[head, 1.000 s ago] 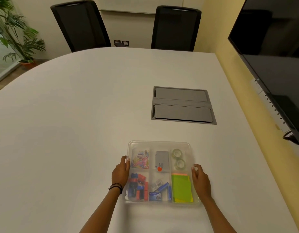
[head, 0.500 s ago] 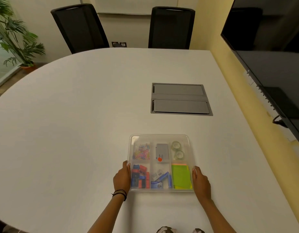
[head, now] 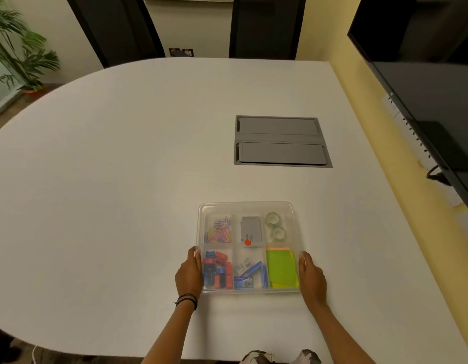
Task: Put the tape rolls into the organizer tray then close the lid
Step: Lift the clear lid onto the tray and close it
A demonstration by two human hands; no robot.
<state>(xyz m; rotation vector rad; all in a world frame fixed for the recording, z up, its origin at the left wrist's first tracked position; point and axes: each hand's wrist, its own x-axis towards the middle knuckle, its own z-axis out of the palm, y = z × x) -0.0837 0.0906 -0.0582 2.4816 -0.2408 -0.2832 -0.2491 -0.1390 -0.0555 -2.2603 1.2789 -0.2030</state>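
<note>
A person's left hand (head: 189, 274) and right hand (head: 311, 278) press flat against the two short sides of a clear organizer tray (head: 247, 207) near the front edge of the white worktop (head: 122, 179). Over the past second the hands have slid along its sides from about mid-length toward its near corners, while the tray itself seems to have kept its place. Each grip is fingers together against the tray wall, nothing held inside the palm.

Both tape rolls (head: 274, 225) already lie in the far right compartment, one behind the other, beside a grey card (head: 251, 229) and a heap of paper clips (head: 219, 231). Green sticky notes (head: 281, 271) fill the near right compartment. A hazy sheen over all the contents suggests the clear lid is already down, so the task looks all but finished, the hands perhaps seating or squaring the box.

Whether the lid has fully latched cannot be made out; its edge blends into the tray's rim. The thumbs and palms are hidden behind the backs of the hands, and the forearms are cut off by the bottom of the frame.
</note>
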